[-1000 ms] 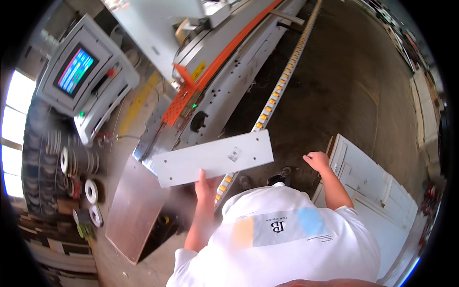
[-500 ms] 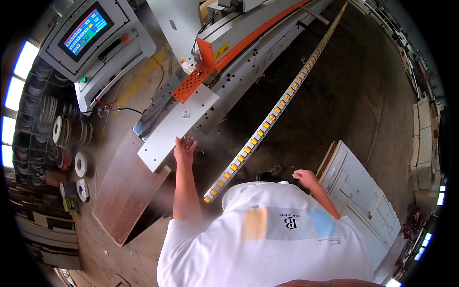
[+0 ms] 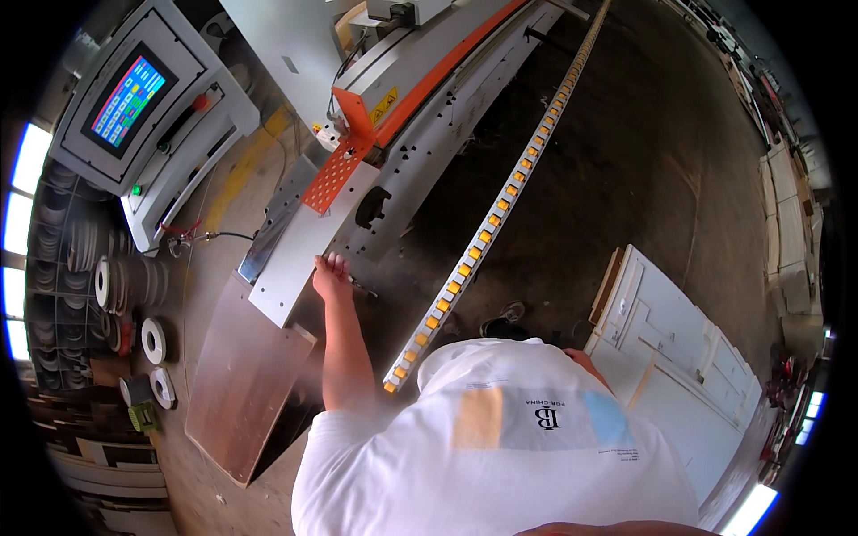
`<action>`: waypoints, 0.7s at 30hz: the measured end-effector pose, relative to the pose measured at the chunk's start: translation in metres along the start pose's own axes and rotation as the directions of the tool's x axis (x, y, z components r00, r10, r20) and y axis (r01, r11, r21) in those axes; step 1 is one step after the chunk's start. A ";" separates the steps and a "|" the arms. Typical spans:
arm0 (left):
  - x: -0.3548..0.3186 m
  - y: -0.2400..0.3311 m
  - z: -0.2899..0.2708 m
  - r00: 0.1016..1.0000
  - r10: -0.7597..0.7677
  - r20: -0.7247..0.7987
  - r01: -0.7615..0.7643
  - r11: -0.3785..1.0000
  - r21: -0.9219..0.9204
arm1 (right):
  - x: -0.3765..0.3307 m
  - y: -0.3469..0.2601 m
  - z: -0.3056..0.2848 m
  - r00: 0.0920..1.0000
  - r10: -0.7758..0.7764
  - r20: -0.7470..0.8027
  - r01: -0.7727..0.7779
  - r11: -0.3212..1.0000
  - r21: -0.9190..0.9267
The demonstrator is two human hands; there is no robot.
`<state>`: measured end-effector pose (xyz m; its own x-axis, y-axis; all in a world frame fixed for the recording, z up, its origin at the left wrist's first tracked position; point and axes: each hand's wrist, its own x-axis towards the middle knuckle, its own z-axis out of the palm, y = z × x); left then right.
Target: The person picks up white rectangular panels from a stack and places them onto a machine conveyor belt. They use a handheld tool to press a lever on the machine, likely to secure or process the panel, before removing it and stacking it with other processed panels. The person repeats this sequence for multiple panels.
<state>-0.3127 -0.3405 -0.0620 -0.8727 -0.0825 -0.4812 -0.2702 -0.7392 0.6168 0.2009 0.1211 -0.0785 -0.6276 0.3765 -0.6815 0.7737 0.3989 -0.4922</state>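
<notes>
My left hand is at the right edge of a flat white panel, its fingers curled against that edge. The panel lies tilted across the view. Its far end passes beneath a perforated orange guard on a long grey machine. A brown wood-grain board stands below the panel's near end. On the right, only a strip of my right forearm shows beside my white shirt. The fingers of that hand are hidden behind the shirt.
A long rail with yellow rollers runs from beside me into the distance. White panels are stacked at right. A control console with a lit screen stands at upper left, above rolls of edging tape.
The white panel has slid a little farther under the orange guard, and my left hand has moved along with it. My right hand has drawn in behind the shirt. The view has shifted slightly.
</notes>
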 end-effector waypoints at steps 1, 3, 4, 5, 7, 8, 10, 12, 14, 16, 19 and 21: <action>0.003 -0.005 0.000 1.000 0.011 0.029 -0.010 1.000 -0.029 | 0.002 0.006 0.006 1.000 -0.001 -0.014 0.001 1.000 0.030; 0.008 -0.014 0.004 0.999 0.021 0.042 -0.019 0.999 -0.046 | 0.008 0.012 0.012 1.000 -0.016 0.001 0.016 0.998 0.067; 0.009 -0.017 0.013 0.999 0.018 0.027 -0.017 0.999 -0.032 | 0.009 0.010 0.014 1.000 -0.011 0.003 0.011 0.996 0.085; 0.011 -0.020 0.022 1.000 0.015 0.012 -0.015 1.000 -0.019 | 0.010 0.008 0.014 1.000 0.001 0.004 -0.002 0.996 0.093; 0.021 -0.025 0.028 0.998 0.015 0.060 -0.014 1.000 -0.019 | 0.009 0.000 0.014 1.000 0.011 0.003 -0.011 0.994 0.105; 0.026 -0.027 0.031 0.996 0.016 0.082 -0.015 1.000 -0.019 | 0.008 -0.004 0.014 1.000 0.014 0.006 -0.014 0.994 0.111; 0.033 -0.033 0.043 0.994 -0.035 0.105 0.039 0.999 -0.038 | 0.006 -0.009 0.016 1.000 0.023 0.009 -0.024 0.992 0.120; 0.041 -0.038 0.054 0.993 -0.061 0.106 0.065 0.997 -0.037 | 0.005 -0.012 0.019 1.000 0.024 0.018 -0.026 0.991 0.128; 0.042 -0.044 0.080 0.994 -0.109 0.004 0.109 0.993 0.053 | 0.002 -0.010 0.027 0.999 0.040 0.025 -0.043 0.988 0.149; 0.050 -0.050 0.089 0.987 -0.155 0.042 0.149 0.981 0.125 | 0.002 -0.007 0.031 0.999 0.050 0.020 -0.053 0.983 0.177; 0.063 -0.051 0.098 0.967 -0.231 0.107 0.197 0.944 0.265 | -0.007 0.003 0.041 0.998 0.063 0.002 -0.062 0.970 0.237; 0.065 -0.062 0.107 0.950 -0.282 0.133 0.195 0.871 0.452 | -0.021 0.009 0.045 0.995 0.092 -0.032 -0.078 0.945 0.317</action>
<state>-0.3967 -0.2285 -0.0648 -0.8070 0.2195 -0.5483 -0.5894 -0.3578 0.7243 0.2251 0.0791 -0.0933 -0.5559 0.4384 -0.7063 0.8075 0.0831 -0.5840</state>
